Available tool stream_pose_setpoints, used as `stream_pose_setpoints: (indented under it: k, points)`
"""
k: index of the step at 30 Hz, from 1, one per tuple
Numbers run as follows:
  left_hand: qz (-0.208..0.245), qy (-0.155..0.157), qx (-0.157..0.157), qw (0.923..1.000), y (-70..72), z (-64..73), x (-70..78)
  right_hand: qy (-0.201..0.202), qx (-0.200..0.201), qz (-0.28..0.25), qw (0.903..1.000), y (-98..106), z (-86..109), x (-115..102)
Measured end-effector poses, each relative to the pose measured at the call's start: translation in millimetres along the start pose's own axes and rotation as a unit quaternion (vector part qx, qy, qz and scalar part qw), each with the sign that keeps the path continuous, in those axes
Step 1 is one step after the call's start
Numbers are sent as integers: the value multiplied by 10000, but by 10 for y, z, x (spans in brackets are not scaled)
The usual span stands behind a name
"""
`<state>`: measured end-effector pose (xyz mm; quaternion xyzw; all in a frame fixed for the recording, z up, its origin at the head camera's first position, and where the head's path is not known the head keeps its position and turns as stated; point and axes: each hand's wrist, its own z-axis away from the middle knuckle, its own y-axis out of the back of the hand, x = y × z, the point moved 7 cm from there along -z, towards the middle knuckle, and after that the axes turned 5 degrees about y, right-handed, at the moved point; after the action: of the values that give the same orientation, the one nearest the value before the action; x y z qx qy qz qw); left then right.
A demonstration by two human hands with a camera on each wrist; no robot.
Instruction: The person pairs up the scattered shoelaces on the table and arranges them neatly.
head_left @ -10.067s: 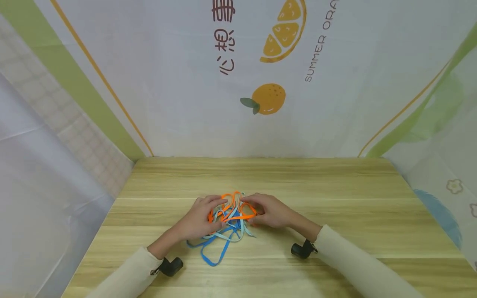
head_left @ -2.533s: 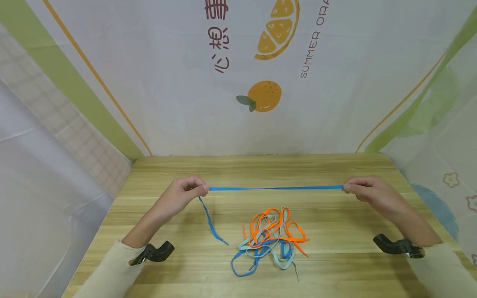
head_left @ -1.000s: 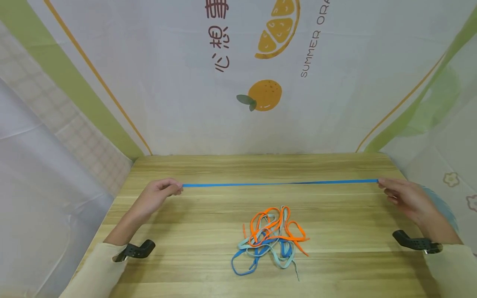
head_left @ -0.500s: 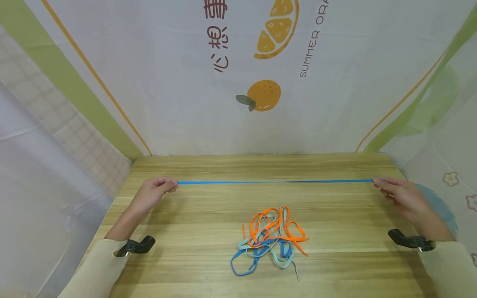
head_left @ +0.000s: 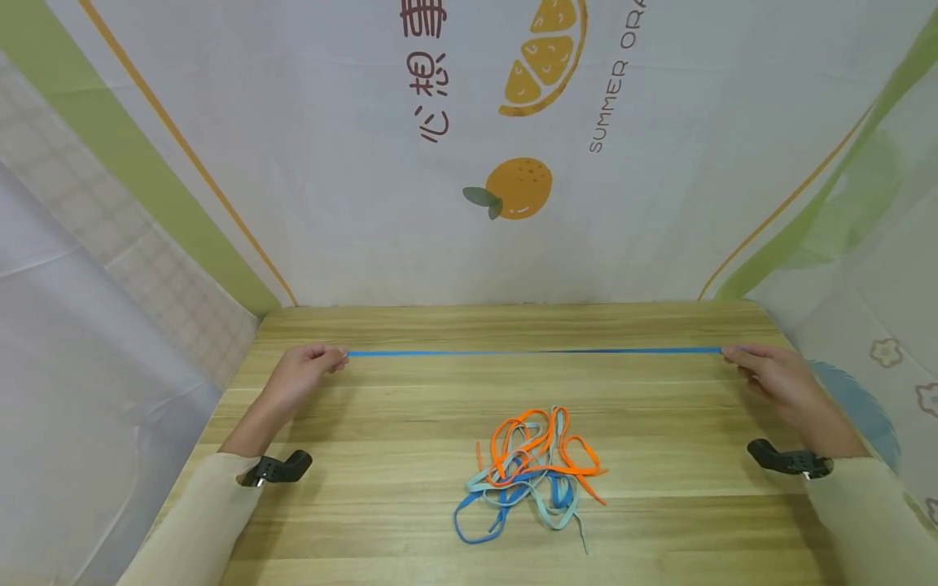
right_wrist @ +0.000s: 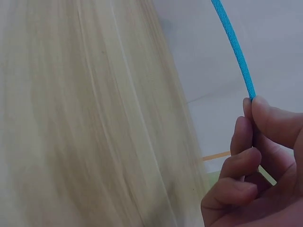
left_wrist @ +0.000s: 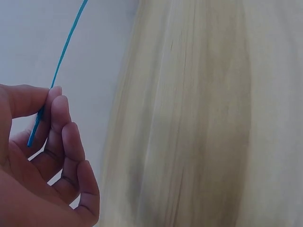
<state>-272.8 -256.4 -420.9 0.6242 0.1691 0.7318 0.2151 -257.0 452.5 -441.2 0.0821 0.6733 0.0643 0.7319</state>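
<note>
A blue flat shoelace [head_left: 454, 353] stretches nearly straight across the back half of the table, raised off it. Its left end is pinched between thumb and fingertips of my left hand [head_left: 299, 381]; in the left wrist view a short tip [left_wrist: 32, 138] sticks out below the pinch. On the far side my right hand [head_left: 778, 382] pinches the other end, and the lace [right_wrist: 235, 45] runs up from the thumb in the right wrist view. Between and nearer than the hands lies a loose tangle of orange [head_left: 584, 468], pale green [head_left: 545, 513] and blue shoelaces [head_left: 469, 537].
The wooden table [head_left: 366, 521] ends at a white printed cloth [head_left: 352, 203] hanging behind it. More cloth hangs at the left and right sides. A black wrist camera [head_left: 282, 467] sits at the left cuff and another [head_left: 787, 458] at the right.
Earlier both hands were at the tangle. One blue lace has since come out and been drawn out wide. Over the last second the right hand moved slightly left and both rose a little in view.
</note>
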Motion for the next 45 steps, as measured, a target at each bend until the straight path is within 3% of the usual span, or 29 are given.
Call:
stream_pose_setpoints:
  k: [7,19,26,32,37,45]
  points:
    - [97,184,99,9997,-39,-155,-14,86,183,358,9992,-57,-152,38]
    - [-168,545,340,9978,-155,-429,-63,36,529,979,9938,-220,-376,54]
    - [-361,671,669,9948,-191,-530,-93,50,793,2067,9752,-319,-439,10]
    - [-623,398,810,9940,-191,-629,-127,-60,779,2564,9634,-398,-500,25]
    - [-828,477,866,9917,-222,-647,-129,-76,869,2920,9524,-438,-568,50]
    - [-1085,312,907,9895,-231,-1008,-495,103,988,3225,9413,-487,-628,61]
